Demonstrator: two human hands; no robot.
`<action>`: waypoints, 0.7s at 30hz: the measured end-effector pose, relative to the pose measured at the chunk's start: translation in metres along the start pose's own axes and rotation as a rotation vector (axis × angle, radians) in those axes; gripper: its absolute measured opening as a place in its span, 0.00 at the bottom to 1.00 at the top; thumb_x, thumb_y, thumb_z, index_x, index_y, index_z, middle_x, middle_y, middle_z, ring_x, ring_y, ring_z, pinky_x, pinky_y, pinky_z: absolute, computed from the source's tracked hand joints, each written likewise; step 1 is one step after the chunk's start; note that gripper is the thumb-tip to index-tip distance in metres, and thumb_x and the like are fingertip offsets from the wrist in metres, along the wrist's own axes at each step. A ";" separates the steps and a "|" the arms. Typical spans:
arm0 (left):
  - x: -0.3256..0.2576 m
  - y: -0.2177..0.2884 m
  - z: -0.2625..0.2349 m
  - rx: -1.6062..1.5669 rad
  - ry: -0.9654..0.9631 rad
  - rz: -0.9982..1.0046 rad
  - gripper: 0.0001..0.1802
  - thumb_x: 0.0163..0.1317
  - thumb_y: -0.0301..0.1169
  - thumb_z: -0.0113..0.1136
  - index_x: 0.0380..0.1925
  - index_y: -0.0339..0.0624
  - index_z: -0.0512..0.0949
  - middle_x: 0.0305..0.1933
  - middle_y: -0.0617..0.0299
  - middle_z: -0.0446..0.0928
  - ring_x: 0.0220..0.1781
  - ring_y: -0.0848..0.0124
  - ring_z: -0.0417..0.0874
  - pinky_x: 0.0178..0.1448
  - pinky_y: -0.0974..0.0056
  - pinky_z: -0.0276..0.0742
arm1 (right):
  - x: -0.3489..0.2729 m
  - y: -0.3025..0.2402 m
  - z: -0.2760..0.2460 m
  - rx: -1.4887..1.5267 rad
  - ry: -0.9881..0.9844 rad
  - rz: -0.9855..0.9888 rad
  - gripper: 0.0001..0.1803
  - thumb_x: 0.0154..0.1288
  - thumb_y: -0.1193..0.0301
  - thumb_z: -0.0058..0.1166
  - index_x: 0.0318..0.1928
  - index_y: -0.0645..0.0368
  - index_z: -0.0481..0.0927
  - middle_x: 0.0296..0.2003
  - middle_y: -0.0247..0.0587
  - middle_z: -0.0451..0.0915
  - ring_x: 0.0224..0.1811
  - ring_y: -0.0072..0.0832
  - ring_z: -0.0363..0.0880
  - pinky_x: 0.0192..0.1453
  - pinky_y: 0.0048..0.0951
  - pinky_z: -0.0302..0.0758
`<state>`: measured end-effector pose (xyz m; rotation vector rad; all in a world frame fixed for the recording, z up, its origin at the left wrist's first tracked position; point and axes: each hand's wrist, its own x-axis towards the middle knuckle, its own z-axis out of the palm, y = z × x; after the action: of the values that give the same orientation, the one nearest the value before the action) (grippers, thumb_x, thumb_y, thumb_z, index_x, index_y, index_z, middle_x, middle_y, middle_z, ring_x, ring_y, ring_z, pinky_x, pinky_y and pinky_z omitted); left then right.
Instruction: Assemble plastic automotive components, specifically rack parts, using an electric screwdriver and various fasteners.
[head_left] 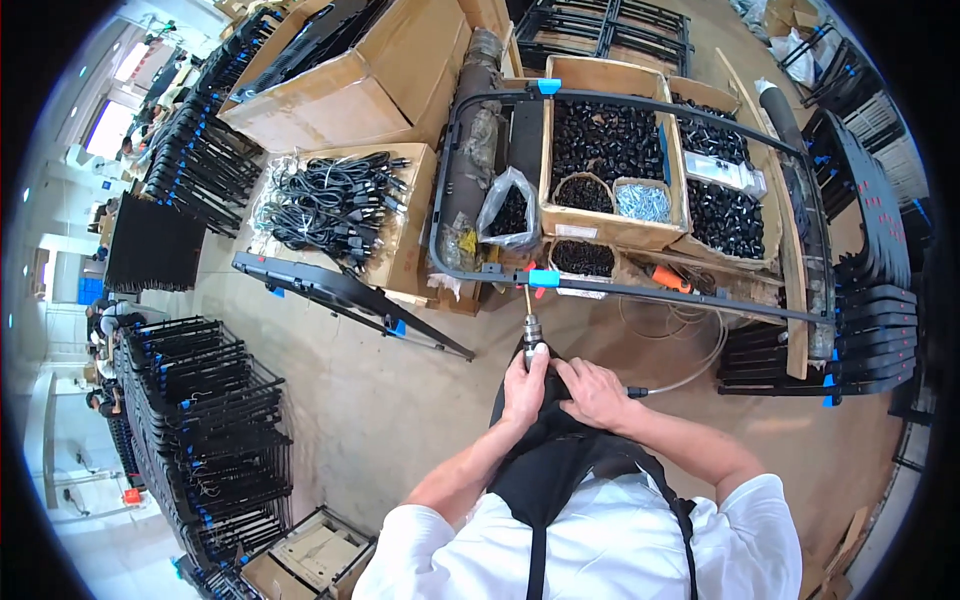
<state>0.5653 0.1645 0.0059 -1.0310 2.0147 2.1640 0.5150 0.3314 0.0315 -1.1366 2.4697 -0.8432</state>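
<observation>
Pneumatic screwdriver (532,335) stands nearly upright in front of the person's apron, its bit pointing up at the near rail of a black tubular frame (640,290). The left hand (526,385) wraps its fingers (538,352) closed around the tool's body; the right hand (592,392) lies just beside it, fingers curled on the dark apron cloth where a clear air hose (690,375) leaves toward the right. A blue clip (543,278) marks the rail just above the bit, another blue clip (548,86) sits on the far rail. Inside the frame stands an open cardboard box (612,150) of small black parts, with a round basket of silvery screws (642,201) and a clear bag (508,210) of black pieces at its left. Further left, a shallow carton (345,205) holds coiled black cables, and a larger closed carton (350,70) lies beyond it. Bare concrete floor (380,400) lies to the left of the hands, bounded by stacks of black frames (205,420) at the left edge and more stacked frames (860,310) on the right.
</observation>
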 end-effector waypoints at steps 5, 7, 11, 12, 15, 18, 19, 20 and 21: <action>0.024 -0.040 -0.020 0.003 0.010 -0.081 0.25 0.77 0.51 0.61 0.45 0.35 0.83 0.40 0.65 0.80 0.43 0.74 0.75 0.51 0.64 0.74 | 0.008 -0.003 0.037 -0.008 -0.047 0.080 0.42 0.54 0.62 0.73 0.67 0.62 0.70 0.47 0.54 0.80 0.50 0.53 0.84 0.54 0.50 0.83; 0.038 -0.037 -0.023 0.040 0.000 -0.067 0.26 0.77 0.52 0.61 0.44 0.34 0.82 0.39 0.65 0.79 0.42 0.74 0.74 0.49 0.64 0.74 | 0.014 -0.003 0.045 -0.022 -0.032 0.114 0.42 0.55 0.61 0.73 0.68 0.63 0.69 0.47 0.55 0.81 0.50 0.54 0.84 0.55 0.50 0.82; 0.042 -0.020 -0.034 0.175 -0.041 -0.085 0.29 0.76 0.54 0.60 0.42 0.33 0.82 0.34 0.65 0.77 0.38 0.73 0.72 0.44 0.62 0.72 | 0.023 -0.011 0.050 -0.053 -0.049 0.170 0.43 0.55 0.61 0.73 0.67 0.64 0.69 0.48 0.57 0.82 0.53 0.54 0.84 0.57 0.50 0.82; 0.043 -0.024 -0.037 0.187 -0.045 -0.050 0.30 0.75 0.56 0.60 0.40 0.33 0.81 0.32 0.65 0.76 0.37 0.73 0.72 0.42 0.62 0.71 | 0.022 -0.017 0.051 -0.047 -0.018 0.188 0.42 0.55 0.61 0.73 0.66 0.64 0.69 0.48 0.57 0.82 0.53 0.54 0.84 0.57 0.50 0.82; 0.048 -0.020 -0.044 0.211 -0.113 -0.040 0.30 0.75 0.56 0.60 0.38 0.34 0.81 0.31 0.65 0.76 0.36 0.73 0.72 0.42 0.62 0.71 | 0.027 -0.025 0.055 -0.048 0.030 0.220 0.42 0.54 0.61 0.73 0.66 0.64 0.69 0.49 0.58 0.82 0.53 0.54 0.84 0.57 0.49 0.82; 0.055 -0.026 -0.053 0.218 -0.138 0.003 0.30 0.75 0.57 0.60 0.37 0.35 0.81 0.30 0.66 0.75 0.36 0.73 0.72 0.42 0.62 0.71 | 0.031 -0.035 0.058 -0.050 0.056 0.244 0.42 0.54 0.61 0.73 0.66 0.64 0.69 0.50 0.58 0.83 0.54 0.54 0.84 0.58 0.49 0.82; 0.056 -0.027 -0.055 0.215 -0.147 0.004 0.30 0.75 0.57 0.60 0.37 0.35 0.81 0.30 0.66 0.75 0.36 0.73 0.72 0.42 0.62 0.71 | 0.030 -0.037 0.059 -0.044 0.062 0.254 0.42 0.54 0.61 0.72 0.66 0.64 0.69 0.51 0.58 0.83 0.55 0.54 0.84 0.59 0.49 0.82; 0.057 -0.028 -0.057 0.218 -0.165 -0.001 0.30 0.75 0.57 0.60 0.37 0.35 0.81 0.30 0.66 0.76 0.36 0.73 0.72 0.42 0.62 0.71 | 0.031 -0.038 0.060 -0.050 0.064 0.260 0.42 0.54 0.61 0.72 0.66 0.64 0.69 0.51 0.58 0.83 0.55 0.54 0.84 0.59 0.49 0.82; 0.059 -0.028 -0.059 0.221 -0.182 -0.007 0.30 0.75 0.57 0.60 0.37 0.35 0.81 0.31 0.65 0.76 0.36 0.73 0.72 0.42 0.63 0.72 | 0.033 -0.039 0.062 -0.045 0.066 0.272 0.42 0.54 0.62 0.72 0.66 0.64 0.69 0.51 0.58 0.83 0.55 0.53 0.84 0.59 0.49 0.82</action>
<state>0.5575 0.0919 -0.0437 -0.7815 2.1001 1.8988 0.5466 0.2616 0.0066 -0.7720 2.6304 -0.7595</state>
